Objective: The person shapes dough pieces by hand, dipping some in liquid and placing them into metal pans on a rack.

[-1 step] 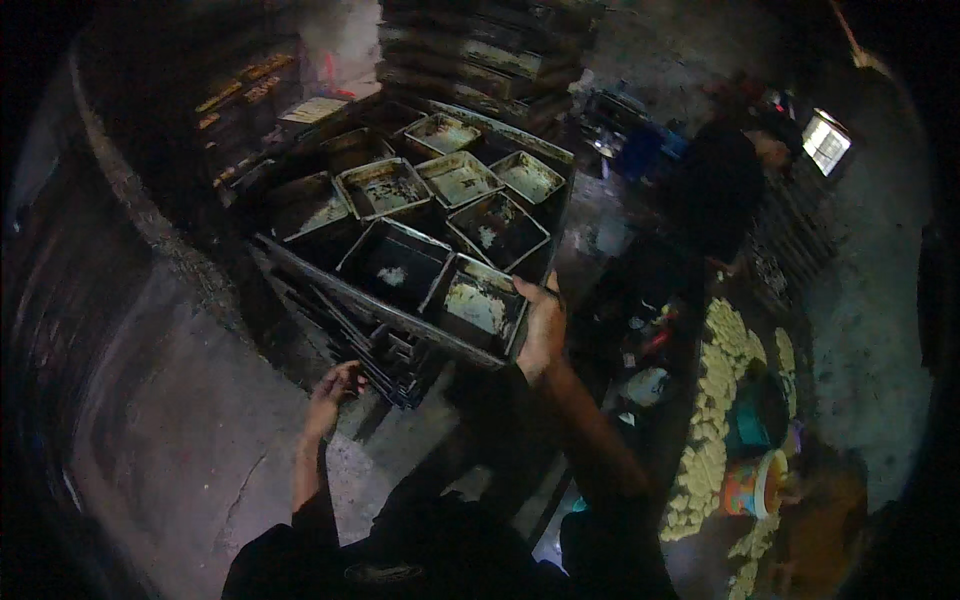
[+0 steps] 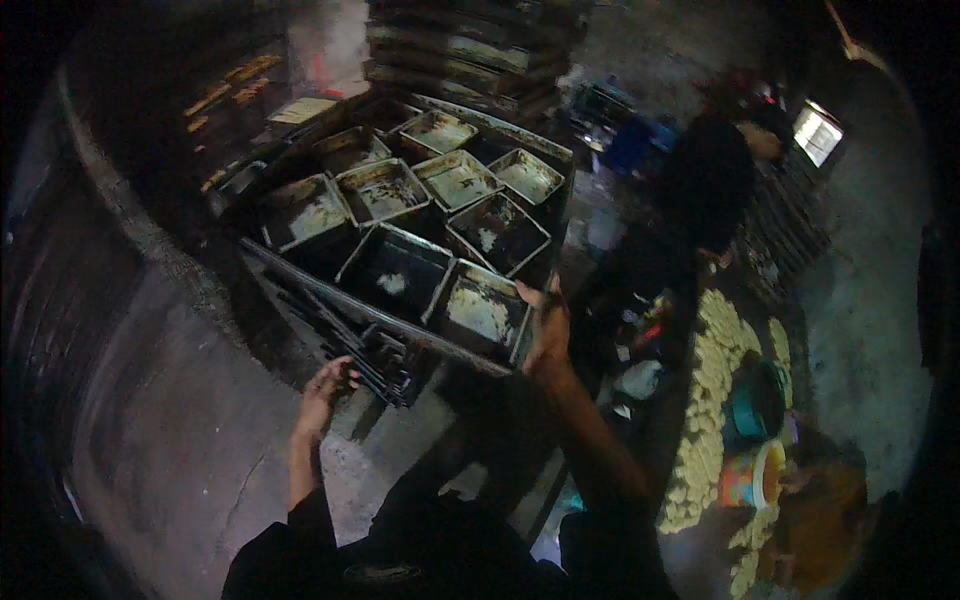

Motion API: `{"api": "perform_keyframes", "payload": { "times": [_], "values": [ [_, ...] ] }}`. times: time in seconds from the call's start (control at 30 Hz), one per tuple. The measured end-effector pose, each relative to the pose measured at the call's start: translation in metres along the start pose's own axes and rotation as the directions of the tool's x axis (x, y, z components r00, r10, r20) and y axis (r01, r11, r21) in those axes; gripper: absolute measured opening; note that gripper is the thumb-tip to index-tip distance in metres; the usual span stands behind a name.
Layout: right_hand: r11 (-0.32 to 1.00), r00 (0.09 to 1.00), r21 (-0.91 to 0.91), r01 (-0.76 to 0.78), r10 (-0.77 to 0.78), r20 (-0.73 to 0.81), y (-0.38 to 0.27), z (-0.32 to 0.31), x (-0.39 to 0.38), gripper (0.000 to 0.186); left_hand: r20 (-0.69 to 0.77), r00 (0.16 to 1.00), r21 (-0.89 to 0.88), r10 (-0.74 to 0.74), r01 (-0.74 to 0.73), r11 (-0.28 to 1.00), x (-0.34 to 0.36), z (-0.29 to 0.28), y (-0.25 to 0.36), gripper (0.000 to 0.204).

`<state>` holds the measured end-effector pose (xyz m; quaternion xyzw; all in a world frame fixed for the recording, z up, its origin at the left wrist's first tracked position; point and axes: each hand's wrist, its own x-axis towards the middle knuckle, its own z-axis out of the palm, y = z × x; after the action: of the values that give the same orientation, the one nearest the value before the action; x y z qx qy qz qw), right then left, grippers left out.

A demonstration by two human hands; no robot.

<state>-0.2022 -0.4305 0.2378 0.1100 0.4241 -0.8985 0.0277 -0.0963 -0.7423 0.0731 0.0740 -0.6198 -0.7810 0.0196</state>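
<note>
A large dark metal tray [image 2: 390, 320] holds several small rectangular, stained baking tins [image 2: 385, 188] in front of me. My right hand [image 2: 543, 330] grips the tray's near right end, thumb on top beside a tin. Lower and to the left, my left hand [image 2: 325, 388] is open with loosely bent fingers, close to dark metal bars [image 2: 375, 365] under the tray. Whether its fingertips touch the bars is unclear.
On the right, a long table holds pale dough pieces [image 2: 700, 420], a teal tub [image 2: 748, 410] and an orange bucket [image 2: 745, 485]. Stacked dark trays [image 2: 450, 50] stand behind. A dim dark shape [image 2: 715, 175], possibly a person, is at upper right. Concrete floor [image 2: 180, 400] lies left.
The view has shifted slightly. The near end of the tray and my right hand sit a little lower and farther right; my left hand is slightly higher and farther left.
</note>
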Motion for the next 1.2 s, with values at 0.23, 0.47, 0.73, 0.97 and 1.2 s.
{"api": "perform_keyframes", "payload": {
  "times": [0.23, 0.47, 0.73, 0.97, 1.2],
  "values": [
    [0.944, 0.935, -0.061, 0.324, -0.329, -0.134, 0.049, 0.013, -0.023, 0.069, 0.337, 0.937, -0.307, -0.087, 0.197, 0.931, 0.154, -0.096, 0.056, 0.052],
    [0.882, 0.799, -0.222, 0.415, -0.47, -0.374, 0.066, 0.082, -0.057, 0.079, 0.477, 0.864, -0.035, -0.165, 0.206, 0.978, 0.374, -0.137, 0.113, 0.053],
    [0.786, 0.477, -0.526, 0.326, -0.617, -0.626, 0.115, 0.136, -0.018, 0.075, 0.806, 0.548, 0.221, -0.224, 0.072, 0.973, 0.593, -0.037, 0.136, 0.054],
    [0.754, 0.131, -0.568, 0.331, -0.632, -0.764, 0.159, 0.158, -0.005, 0.078, 0.972, 0.215, 0.209, -0.093, -0.615, 0.76, 0.615, 0.108, 0.156, 0.049],
    [0.693, 0.033, -0.657, 0.296, -0.695, -0.718, 0.162, 0.131, -0.007, 0.079, 0.982, -0.156, 0.032, -0.111, -0.44, 0.897, 0.617, 0.234, 0.171, 0.048]
  ]
}}
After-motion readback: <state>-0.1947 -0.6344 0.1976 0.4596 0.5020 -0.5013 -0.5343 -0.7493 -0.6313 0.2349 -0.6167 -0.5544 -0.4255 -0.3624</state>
